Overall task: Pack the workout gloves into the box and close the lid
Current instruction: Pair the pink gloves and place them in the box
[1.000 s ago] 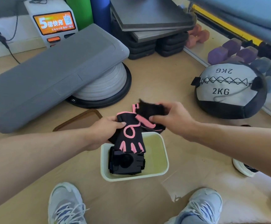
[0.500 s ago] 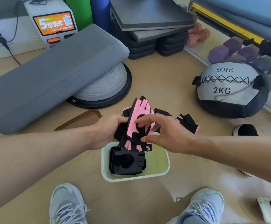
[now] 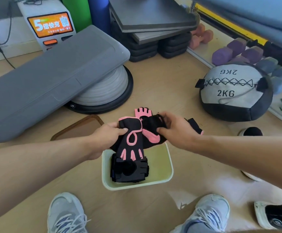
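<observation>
Both hands meet just above the far edge of a pale green box (image 3: 168, 167) that sits open on the floor between the person's two grey sneakers. The left hand (image 3: 105, 137) pinches the cuff end of a black-and-pink workout glove (image 3: 132, 142), thumb on top, so the glove hangs with its pink finger stubs pointing down toward the box interior; that grip is clenched on the glove. The right hand (image 3: 175, 132) grasps a second black-and-pink glove (image 3: 151, 132) by its black cuff, thumb pressed onto the fabric, its pink palm patch turned toward the left glove and touching it. Inside the box, against its left wall, lies a folded pair of black gloves (image 3: 129, 169), the hanging glove's fingers just over them; the right half of the box floor is bare. On the floor just beyond the hands lies another pink glove (image 3: 143, 112), and a further black glove edge (image 3: 195, 125) shows behind the right wrist. A brown lid (image 3: 79, 128) rests flat on the floor to the far left of the box, partly under the left forearm. Farther off stand a grey step platform (image 3: 52, 78) leaning on a balance dome, and a 2KG medicine ball (image 3: 234, 93) at right.
</observation>
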Tool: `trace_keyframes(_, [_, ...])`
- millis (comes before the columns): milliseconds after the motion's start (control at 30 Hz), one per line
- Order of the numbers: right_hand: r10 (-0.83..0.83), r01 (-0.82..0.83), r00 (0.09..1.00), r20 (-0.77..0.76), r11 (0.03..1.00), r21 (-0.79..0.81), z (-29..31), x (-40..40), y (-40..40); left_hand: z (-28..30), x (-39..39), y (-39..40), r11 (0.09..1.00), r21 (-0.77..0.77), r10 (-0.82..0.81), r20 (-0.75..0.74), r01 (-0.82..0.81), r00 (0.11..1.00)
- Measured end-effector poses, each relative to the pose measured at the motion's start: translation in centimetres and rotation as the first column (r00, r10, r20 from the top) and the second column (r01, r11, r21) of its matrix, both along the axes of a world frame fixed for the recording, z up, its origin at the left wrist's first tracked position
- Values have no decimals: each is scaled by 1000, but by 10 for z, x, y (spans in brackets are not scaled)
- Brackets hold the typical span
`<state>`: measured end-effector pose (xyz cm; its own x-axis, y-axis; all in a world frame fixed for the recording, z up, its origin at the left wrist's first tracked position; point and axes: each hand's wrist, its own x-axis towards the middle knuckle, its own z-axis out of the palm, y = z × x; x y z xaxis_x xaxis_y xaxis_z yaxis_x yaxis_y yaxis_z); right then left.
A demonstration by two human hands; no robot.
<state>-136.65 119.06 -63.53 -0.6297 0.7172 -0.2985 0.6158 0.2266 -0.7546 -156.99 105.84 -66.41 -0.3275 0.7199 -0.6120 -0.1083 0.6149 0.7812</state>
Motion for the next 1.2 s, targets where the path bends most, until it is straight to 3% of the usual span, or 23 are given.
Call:
trace_keyframes(200, [-205, 186, 975, 87, 964, 188, -5, 11, 48, -11, -10, -4, 1000, -10, -3, -121, 2, 993])
trace_keyframes(433, [-224, 169, 951, 215, 955, 245, -15, 33, 81, -14, -13, -7, 999, -7, -40, -162, 40, 986])
trace_keyframes(700, [-136, 80, 933, 334, 981, 179, -38, 32, 77, -11, -12, -3, 999, -4, -38, -141, 38, 989])
trace_keyframes(900, [-52, -97, 876, 480, 955, 281, -50, 24, 73, -9, -12, -5, 997, -71, -33, -157, 22, 987])
trace_keyframes(1033, [285, -313, 731, 621, 948, -66, -59, 31, 78, -3, -6, -5, 993, -81, -103, -183, 90, 978])
trace_keyframes(1200, [214, -391, 615, 759, 919, 57, -65, 42, 107, 10, 7, 3, 988, -24, -157, -207, 155, 966])
